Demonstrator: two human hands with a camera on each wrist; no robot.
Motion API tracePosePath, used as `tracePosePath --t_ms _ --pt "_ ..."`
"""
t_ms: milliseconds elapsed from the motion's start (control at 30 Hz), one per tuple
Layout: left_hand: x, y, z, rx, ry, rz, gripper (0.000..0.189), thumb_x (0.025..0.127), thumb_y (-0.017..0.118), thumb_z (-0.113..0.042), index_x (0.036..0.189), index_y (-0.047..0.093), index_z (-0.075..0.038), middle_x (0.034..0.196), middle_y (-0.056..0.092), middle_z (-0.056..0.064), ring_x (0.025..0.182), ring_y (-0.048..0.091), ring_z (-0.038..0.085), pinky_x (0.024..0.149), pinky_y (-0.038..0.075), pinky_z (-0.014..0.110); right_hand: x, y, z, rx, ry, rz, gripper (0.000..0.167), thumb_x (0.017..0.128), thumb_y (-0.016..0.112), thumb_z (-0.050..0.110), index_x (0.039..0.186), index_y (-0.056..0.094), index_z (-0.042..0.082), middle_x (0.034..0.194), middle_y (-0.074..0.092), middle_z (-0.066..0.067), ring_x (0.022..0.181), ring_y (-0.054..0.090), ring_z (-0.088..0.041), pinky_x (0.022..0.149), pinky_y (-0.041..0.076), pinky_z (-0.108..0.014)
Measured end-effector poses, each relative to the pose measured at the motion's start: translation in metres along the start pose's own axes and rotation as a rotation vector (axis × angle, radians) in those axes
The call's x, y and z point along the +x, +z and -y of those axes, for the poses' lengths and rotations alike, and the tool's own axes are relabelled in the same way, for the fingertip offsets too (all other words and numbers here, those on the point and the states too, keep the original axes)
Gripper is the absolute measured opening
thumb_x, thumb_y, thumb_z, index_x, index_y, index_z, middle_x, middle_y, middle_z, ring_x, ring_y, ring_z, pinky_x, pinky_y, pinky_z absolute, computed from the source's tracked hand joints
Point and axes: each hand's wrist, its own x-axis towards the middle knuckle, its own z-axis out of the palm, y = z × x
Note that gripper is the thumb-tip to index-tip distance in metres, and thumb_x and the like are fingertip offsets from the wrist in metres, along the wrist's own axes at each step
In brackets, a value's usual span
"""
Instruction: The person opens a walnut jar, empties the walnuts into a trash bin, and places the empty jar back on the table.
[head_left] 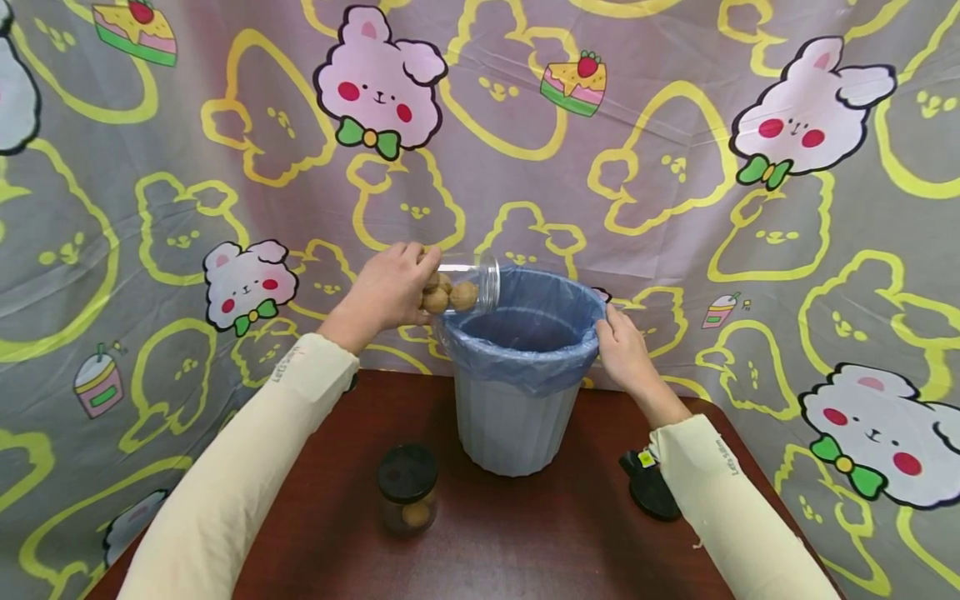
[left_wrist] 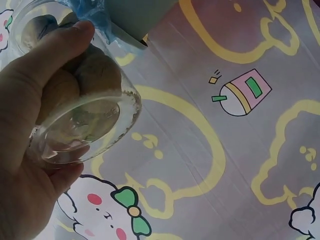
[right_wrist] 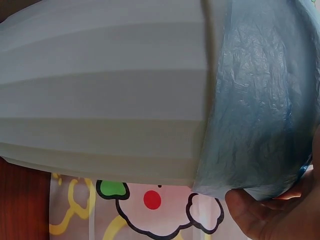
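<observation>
My left hand (head_left: 397,285) grips a clear jar (head_left: 480,279) tipped on its side, its mouth facing right over the rim of the trash can (head_left: 513,425). Several round brown balls (head_left: 450,296) lie inside the jar. From the left wrist, the thumb shows along the side of the jar (left_wrist: 100,122), whose base faces the camera. A blue plastic bag (head_left: 555,300) lines the can and folds down over its rim. On the right side, my right hand (head_left: 624,348) pinches the lined rim; the thumb lies on the outside of the bag (right_wrist: 260,100).
A second jar (head_left: 408,492) with a black lid and a brown ball inside stands at the front left of the dark red table (head_left: 487,542). A round black object (head_left: 654,492) lies near the right forearm. A patterned cloth (head_left: 480,183) hangs behind.
</observation>
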Motion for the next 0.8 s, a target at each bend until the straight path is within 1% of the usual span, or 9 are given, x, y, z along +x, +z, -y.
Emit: tracePosePath --t_ms 133,233,400,567,667,800 --pt "-0.0004 0.0015 0.0010 0.035 0.040 -0.057 0.088 0.056 0.089 -0.045 0.120 0.044 -0.004 0.115 0.052 0.021 0.108 0.051 0.038 0.089 0.045 0.046 0.0000 -0.0001 0.0004 0.004 0.002 0.005 0.055 0.101 0.029 0.025 0.146 0.019 -0.007 0.151 0.018 -0.026 0.139 0.015 -0.038 0.111 0.013 -0.048" --pt "-0.0003 0.0024 0.0017 0.056 0.061 -0.084 0.087 0.055 0.090 -0.044 0.118 0.045 -0.004 0.113 0.052 0.021 0.108 0.051 0.038 0.091 0.044 0.045 0.0000 -0.0002 0.0006 0.004 -0.001 0.002 0.055 0.101 0.030 0.025 0.145 0.020 -0.007 0.151 0.018 -0.026 0.139 0.015 -0.039 0.111 0.013 -0.048" --pt "0.0003 0.0032 0.0025 0.091 0.090 -0.083 0.089 0.054 0.091 -0.043 0.119 0.044 -0.004 0.113 0.052 0.021 0.108 0.051 0.039 0.094 0.042 0.045 -0.0003 -0.0005 0.0006 0.007 0.003 0.009 0.056 0.101 0.029 0.025 0.146 0.019 -0.007 0.151 0.017 -0.025 0.139 0.014 -0.038 0.111 0.012 -0.049" --pt "0.0009 0.0030 0.0029 0.144 0.120 -0.072 0.092 0.057 0.090 -0.041 0.126 0.043 -0.003 0.115 0.051 0.022 0.110 0.049 0.039 0.099 0.037 0.045 -0.0014 -0.0010 0.0014 0.014 0.015 0.027 0.056 0.102 0.029 0.025 0.146 0.018 -0.007 0.151 0.016 -0.025 0.139 0.013 -0.038 0.111 0.012 -0.049" --pt "0.0012 0.0027 0.0033 0.176 0.153 -0.093 0.089 0.059 0.089 -0.037 0.128 0.042 -0.003 0.115 0.051 0.022 0.110 0.049 0.038 0.101 0.036 0.044 -0.0016 -0.0012 0.0021 0.013 0.013 0.026 0.056 0.101 0.029 0.025 0.146 0.018 -0.007 0.151 0.016 -0.026 0.139 0.013 -0.038 0.111 0.012 -0.049" --pt "0.0023 0.0025 0.0042 0.225 0.194 -0.130 0.089 0.060 0.088 -0.033 0.130 0.042 -0.002 0.116 0.050 0.022 0.110 0.048 0.038 0.102 0.034 0.043 -0.0005 -0.0017 0.0008 0.009 0.014 0.031 0.057 0.102 0.028 0.027 0.146 0.017 -0.007 0.152 0.015 -0.026 0.139 0.012 -0.039 0.111 0.012 -0.049"
